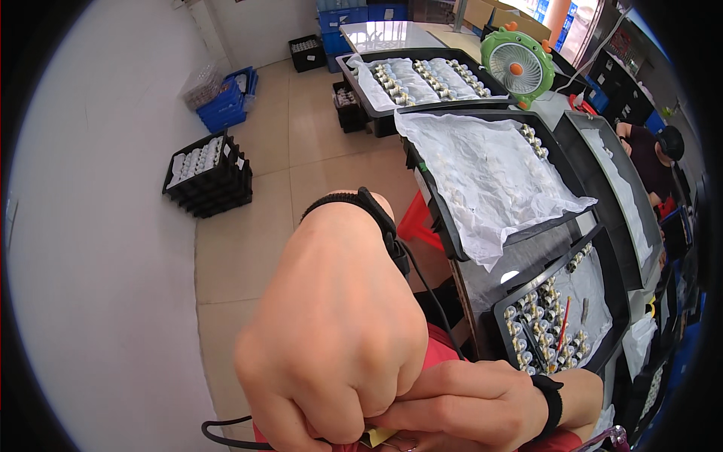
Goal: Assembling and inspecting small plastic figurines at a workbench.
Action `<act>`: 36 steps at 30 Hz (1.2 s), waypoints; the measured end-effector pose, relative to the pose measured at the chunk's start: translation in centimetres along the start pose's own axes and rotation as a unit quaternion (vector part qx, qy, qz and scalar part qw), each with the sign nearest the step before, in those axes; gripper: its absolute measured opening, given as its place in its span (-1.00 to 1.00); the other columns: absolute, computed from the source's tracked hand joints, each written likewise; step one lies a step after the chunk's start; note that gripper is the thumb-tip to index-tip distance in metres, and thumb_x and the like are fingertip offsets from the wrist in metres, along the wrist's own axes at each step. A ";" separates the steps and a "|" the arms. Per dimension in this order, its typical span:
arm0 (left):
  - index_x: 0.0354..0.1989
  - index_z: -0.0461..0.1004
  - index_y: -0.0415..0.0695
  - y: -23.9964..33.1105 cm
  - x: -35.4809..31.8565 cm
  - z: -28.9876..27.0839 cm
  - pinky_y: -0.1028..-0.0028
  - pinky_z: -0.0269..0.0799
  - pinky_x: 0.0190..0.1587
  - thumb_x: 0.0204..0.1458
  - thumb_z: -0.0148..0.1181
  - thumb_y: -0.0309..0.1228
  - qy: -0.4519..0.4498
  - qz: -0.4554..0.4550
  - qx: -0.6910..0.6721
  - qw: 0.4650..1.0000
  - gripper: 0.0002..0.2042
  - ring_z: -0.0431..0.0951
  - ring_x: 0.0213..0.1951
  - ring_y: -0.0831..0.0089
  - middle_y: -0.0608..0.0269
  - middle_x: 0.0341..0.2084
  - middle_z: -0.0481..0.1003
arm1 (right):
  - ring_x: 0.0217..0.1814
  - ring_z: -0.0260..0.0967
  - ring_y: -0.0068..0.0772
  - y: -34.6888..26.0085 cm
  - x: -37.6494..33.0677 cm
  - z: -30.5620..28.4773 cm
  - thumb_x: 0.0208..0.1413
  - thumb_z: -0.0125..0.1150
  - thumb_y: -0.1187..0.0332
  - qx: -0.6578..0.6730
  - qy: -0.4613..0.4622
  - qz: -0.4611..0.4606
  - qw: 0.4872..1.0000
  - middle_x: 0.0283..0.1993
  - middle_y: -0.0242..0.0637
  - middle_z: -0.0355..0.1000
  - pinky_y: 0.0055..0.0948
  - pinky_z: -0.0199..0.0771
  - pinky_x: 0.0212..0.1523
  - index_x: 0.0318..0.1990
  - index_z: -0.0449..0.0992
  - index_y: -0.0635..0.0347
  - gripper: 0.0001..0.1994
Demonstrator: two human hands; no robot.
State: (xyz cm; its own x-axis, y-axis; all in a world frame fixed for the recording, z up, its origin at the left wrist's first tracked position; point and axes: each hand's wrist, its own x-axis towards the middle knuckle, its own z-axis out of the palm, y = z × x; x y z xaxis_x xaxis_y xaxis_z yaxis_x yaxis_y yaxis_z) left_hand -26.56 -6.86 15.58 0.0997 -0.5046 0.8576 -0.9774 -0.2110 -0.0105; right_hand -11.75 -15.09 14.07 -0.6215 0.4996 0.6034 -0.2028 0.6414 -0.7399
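Note:
Close to the camera, my left hand [331,316] is curled with its knuckles up and fingers bent down, a black strap [384,230] around its wrist. My right hand [474,395] comes in from the right, fingers pressed together and touching the left hand's fingers. It wears a black wristband [550,403]. Whatever the fingers grip is hidden beneath them. A small yellow piece [380,435] shows under the fingertips at the lower edge. Red clothing [440,346] lies behind the hands.
At right, a black tray [621,309] holds several clear bulbs [538,313] and a red-handled tool [563,324]. Paper-lined trays [489,173] stand beyond it, near a green fan [517,66]. Black crates [211,188] sit on the floor along the wall. Another person [654,154] works at far right.

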 end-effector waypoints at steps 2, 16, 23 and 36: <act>-0.60 0.46 -0.24 0.6 -0.3 1.5 0.71 0.10 -0.72 -0.10 0.10 -0.52 0.057 -0.004 0.020 0.998 -0.90 0.27 -0.74 0.64 0.32 -0.74 0.32 | -0.37 0.38 -0.29 -0.1 0.1 -0.1 -0.16 0.31 0.47 -0.002 -0.009 0.006 1.000 -0.28 -0.18 0.37 -0.50 0.42 -0.40 -0.26 0.45 0.31 -0.74; -0.57 0.46 -0.31 -0.1 -0.3 -1.7 0.65 0.03 -0.72 -0.15 0.04 -0.61 0.070 -0.066 -0.041 0.994 -0.93 0.32 -0.72 0.52 0.07 -0.68 0.40 | -0.36 0.43 -0.42 -0.6 0.7 -2.8 -0.14 0.38 0.35 -0.030 -0.058 0.102 0.993 -0.33 -0.20 0.42 -0.61 0.41 -0.40 -0.25 0.50 0.33 -0.69; -0.54 0.50 -0.23 -0.3 -1.9 -1.5 0.68 -0.01 -0.77 -0.07 0.04 -0.60 0.073 -0.051 -0.007 0.996 -0.90 0.29 -0.76 0.63 0.23 -0.67 0.41 | -0.32 0.42 -0.48 -0.8 0.8 -2.3 -0.15 0.37 0.46 -0.006 -0.023 0.140 0.990 -0.26 -0.16 0.37 -0.63 0.43 -0.36 -0.17 0.45 0.38 -0.65; -0.48 0.55 -0.17 -0.5 -3.1 -2.3 0.62 0.07 -0.79 -0.11 0.22 -0.54 0.045 -0.099 0.003 0.994 -0.98 0.32 -0.78 0.62 0.32 -0.66 0.44 | -0.33 0.39 -0.51 -0.6 0.8 -2.5 -0.21 0.41 0.44 -0.069 0.033 0.160 0.984 -0.33 -0.22 0.37 -0.64 0.39 -0.37 -0.20 0.44 0.40 -0.61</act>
State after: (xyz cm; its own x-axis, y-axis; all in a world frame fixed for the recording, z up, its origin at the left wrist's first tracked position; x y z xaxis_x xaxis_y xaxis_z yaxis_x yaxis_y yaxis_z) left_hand -26.78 -3.32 14.13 0.2719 -0.3757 0.8860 -0.9393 -0.3038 0.1595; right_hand -10.19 -13.57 15.71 -0.5852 0.7233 0.3666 0.1035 0.5151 -0.8509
